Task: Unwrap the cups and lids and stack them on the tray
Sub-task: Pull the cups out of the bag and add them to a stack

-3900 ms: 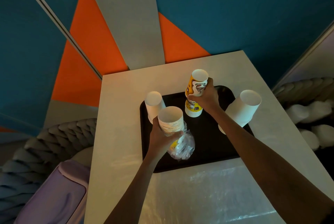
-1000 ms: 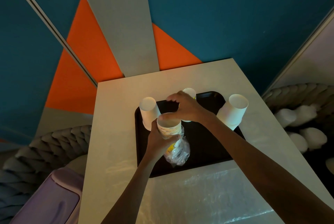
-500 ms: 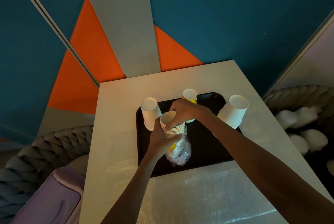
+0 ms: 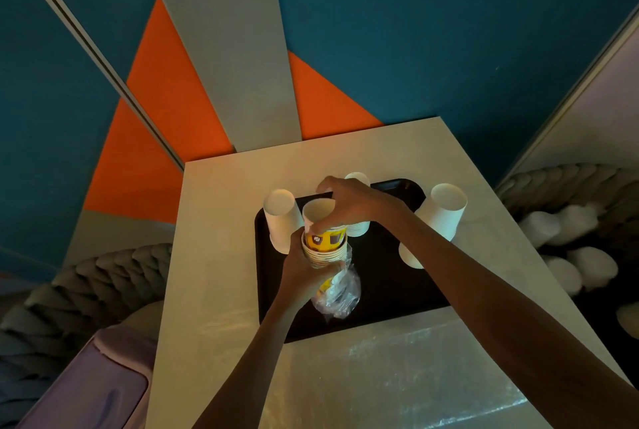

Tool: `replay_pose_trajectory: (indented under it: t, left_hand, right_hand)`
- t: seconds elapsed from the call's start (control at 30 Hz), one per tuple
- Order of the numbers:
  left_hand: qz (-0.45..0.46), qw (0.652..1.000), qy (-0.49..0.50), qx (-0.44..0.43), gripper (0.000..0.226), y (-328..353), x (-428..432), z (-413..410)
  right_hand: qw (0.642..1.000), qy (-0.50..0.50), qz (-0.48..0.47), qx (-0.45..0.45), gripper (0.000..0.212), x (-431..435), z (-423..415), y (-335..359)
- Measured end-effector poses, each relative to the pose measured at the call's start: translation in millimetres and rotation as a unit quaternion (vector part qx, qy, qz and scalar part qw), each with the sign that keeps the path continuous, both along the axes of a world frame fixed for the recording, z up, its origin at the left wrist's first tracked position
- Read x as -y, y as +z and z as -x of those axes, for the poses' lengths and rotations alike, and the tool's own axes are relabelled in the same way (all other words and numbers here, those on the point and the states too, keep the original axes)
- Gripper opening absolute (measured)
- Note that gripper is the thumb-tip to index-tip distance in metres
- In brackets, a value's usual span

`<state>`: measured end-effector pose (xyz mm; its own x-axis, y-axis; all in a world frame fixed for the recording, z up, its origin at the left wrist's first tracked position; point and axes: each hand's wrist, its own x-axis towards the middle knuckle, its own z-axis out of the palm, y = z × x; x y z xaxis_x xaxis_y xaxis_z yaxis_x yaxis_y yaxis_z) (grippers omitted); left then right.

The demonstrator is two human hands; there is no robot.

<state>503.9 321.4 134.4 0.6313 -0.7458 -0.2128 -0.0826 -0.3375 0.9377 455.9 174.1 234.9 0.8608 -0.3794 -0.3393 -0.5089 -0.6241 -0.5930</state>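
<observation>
Left hand (image 4: 301, 273): curls round the lower part of a nested stack (image 4: 325, 254) of printed paper cups and holds it upright above the near left of the tray, so that the open mouths face up and the other hand can reach them.

Right hand (image 4: 352, 207): comes over from above, fingertips and thumb pinching the rim of the top cup (image 4: 321, 223). A rim grip leaves the tapered wall free to slide out of the cup beneath.

Top cup: raised partly clear of the stack, its yellow printed side showing, and tilted slightly. Judged to be in the course of separation from the others.

Plastic wrap (image 4: 337, 293): crumpled and pushed down, hanging below the left hand round the foot of the stack. It is open at the top, which is why cups can leave that way.

Tray (image 4: 397, 283): black, lying on the pale table (image 4: 221, 255), directly under both hands.

Left white stack (image 4: 281, 221): plain cups standing at the tray's left edge, just beside the held stack.

Rear stack (image 4: 358, 228): stands at the tray's far side, partly hidden behind the right hand; probably the place meant for the freed cup.

Right white stack (image 4: 437, 221): larger cups, leaning outward at the tray's right edge.

Lids: none can be told apart in this view.
</observation>
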Motion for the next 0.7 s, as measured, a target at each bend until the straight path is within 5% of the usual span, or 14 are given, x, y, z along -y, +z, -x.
replay_pose_trajectory:
  t: [0.2,0.33,0.47,0.7]
  left_hand:
    - [0.018,0.999,0.039,0.017,0.077,-5.5,-4.4,-7.2]
    - [0.030,0.998,0.044,0.023,0.078,-5.2,-4.2,-8.8]
    - [0.023,0.998,0.043,0.029,0.081,-6.8,-1.9,-9.3]
    - [0.014,0.999,0.041,0.027,0.083,-10.2,-5.7,-5.6]
  right_hand:
    - [0.994,-0.079,-0.069,0.021,0.064,16.6,28.7,2.9]
    - [0.993,-0.048,-0.091,-0.050,0.069,19.2,43.5,-6.6]
    - [0.992,-0.052,-0.113,-0.027,0.069,18.6,49.3,-22.3]
    - [0.937,-0.260,-0.055,0.226,0.076,26.7,31.1,-28.5]
